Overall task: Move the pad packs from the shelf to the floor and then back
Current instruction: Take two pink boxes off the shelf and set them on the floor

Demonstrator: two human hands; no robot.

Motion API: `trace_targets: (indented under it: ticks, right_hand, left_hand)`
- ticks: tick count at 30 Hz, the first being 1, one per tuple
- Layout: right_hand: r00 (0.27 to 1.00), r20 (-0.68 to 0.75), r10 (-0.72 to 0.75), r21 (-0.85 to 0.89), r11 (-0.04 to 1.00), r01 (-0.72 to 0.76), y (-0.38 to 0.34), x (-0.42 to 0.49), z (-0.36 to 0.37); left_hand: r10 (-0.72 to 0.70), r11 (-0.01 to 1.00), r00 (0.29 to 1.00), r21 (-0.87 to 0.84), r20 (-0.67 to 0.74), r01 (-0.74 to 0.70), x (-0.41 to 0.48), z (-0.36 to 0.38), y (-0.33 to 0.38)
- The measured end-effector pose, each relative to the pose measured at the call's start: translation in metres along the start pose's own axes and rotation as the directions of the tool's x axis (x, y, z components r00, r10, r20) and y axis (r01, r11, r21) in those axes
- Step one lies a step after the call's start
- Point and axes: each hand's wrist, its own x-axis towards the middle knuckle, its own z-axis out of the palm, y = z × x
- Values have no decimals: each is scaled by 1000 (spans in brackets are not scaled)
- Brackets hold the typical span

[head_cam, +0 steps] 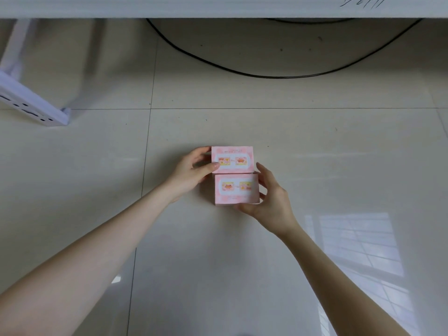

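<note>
Two pink pad packs lie edge to edge over the tiled floor [315, 146] in the middle of the view. My left hand [191, 173] grips the far pack [232, 159] at its left end, thumb on top and fingers curled round the far corner. My right hand [269, 197] holds the near pack [236, 189] from its right side, thumb under the near edge and fingers along the right edge. Whether the packs touch the floor I cannot tell.
A white shelf edge [218, 7] runs across the top of the view. Its white slotted leg [31, 105] stands on the floor at the left. A black cable [266, 75] loops on the tiles under the shelf. A bright window reflection [358, 243] lies at the right.
</note>
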Motion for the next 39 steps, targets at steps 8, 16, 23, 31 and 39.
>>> trace_targets:
  ticks: [8, 16, 23, 31, 39]
  right_hand:
    - [1000, 7, 2, -70, 998, -1, -1, 6, 2]
    - [1000, 0, 18, -284, 959, -17, -12, -1, 2]
    - [1000, 17, 23, -523, 852, -11, -44, -24, -6]
    - [990, 136, -35, -847, 515, 134, -115, -78, -41]
    - [981, 189, 48, -900, 409, 153, -223, -137, -88]
  left_hand:
    - [-5, 999, 1000, 44, -17, 6, 2, -1, -1]
    - [51, 942, 998, 331, 28, -57, 3, -7, 9]
    - [8, 806, 998, 592, -54, 25, -29, -14, 26]
    - [272, 297, 962, 949, 23, -106, -119, -29, 86]
    - [167, 93, 983, 991, 81, -97, -216, -34, 176]
